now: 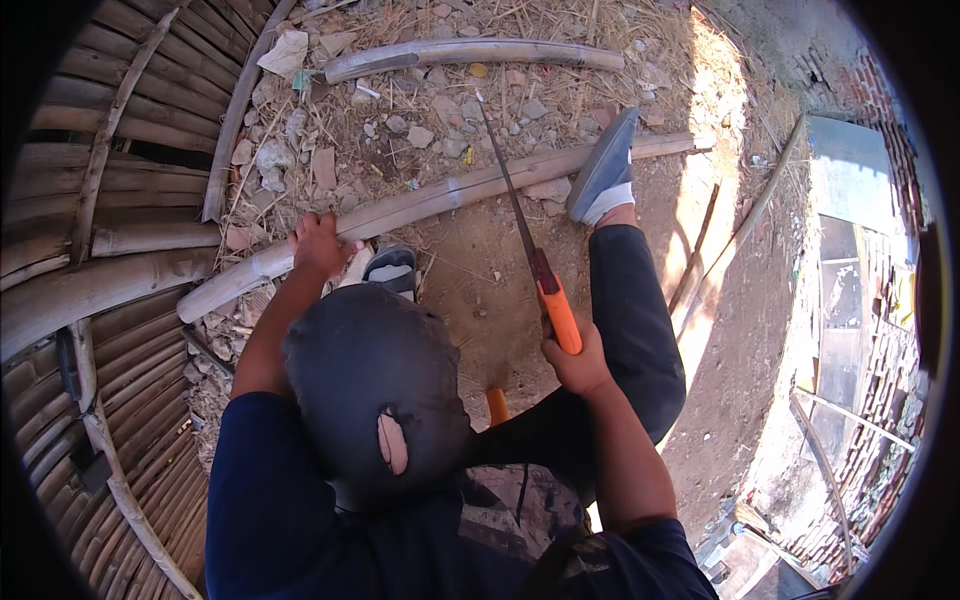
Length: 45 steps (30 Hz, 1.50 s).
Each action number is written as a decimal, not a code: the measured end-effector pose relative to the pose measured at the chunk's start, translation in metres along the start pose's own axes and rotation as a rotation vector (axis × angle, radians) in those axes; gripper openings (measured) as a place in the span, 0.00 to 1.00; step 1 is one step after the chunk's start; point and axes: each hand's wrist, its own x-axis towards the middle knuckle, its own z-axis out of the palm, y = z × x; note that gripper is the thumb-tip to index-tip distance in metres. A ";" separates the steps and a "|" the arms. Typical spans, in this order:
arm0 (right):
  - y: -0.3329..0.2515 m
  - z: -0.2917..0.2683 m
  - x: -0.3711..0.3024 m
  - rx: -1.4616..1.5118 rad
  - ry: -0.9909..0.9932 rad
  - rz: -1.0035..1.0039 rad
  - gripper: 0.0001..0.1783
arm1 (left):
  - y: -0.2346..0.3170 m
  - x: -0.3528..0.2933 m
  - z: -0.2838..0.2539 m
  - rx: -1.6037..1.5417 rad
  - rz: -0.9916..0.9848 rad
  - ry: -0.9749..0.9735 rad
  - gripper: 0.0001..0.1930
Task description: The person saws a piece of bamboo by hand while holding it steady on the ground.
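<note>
A long, slightly curved bamboo pole (400, 212) lies across the ground in front of me. My left hand (317, 246) grips it near its left end, fingers over the top. My right hand (580, 357) is closed around the orange handle of a handsaw (521, 225), its narrow dark blade pointing forward and crossing over the pole. Whether the blade touches the bamboo I cannot tell. My right shoe (604, 170) rests at the pole's right part. My left shoe (390, 270) is partly hidden behind my bent knee (375, 370), whose dark trouser leg has a hole.
Another bamboo piece (475, 57) lies farther off among stones and straw. Slatted bamboo (130, 400) stands along the left. A thin stick (745, 225) and a brick wall (870, 480) are at the right. An orange object (497, 406) shows partly beside my knee.
</note>
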 end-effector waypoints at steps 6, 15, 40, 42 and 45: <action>-0.020 -0.043 -0.056 0.180 -0.001 0.073 0.04 | -0.003 0.009 -0.002 0.043 -0.029 0.018 0.43; -0.022 -0.023 -0.023 0.228 -0.020 0.051 0.05 | -0.011 0.008 -0.009 -0.007 -0.020 -0.047 0.41; -0.008 -0.031 -0.017 0.191 -0.016 0.054 0.05 | -0.006 0.007 -0.014 0.022 -0.023 -0.079 0.42; -0.020 -0.045 -0.039 0.250 -0.037 0.106 0.05 | -0.008 0.009 -0.012 0.036 -0.028 -0.021 0.42; -0.039 -0.025 -0.021 0.314 0.022 0.104 0.04 | -0.007 0.008 -0.002 0.043 -0.037 -0.005 0.42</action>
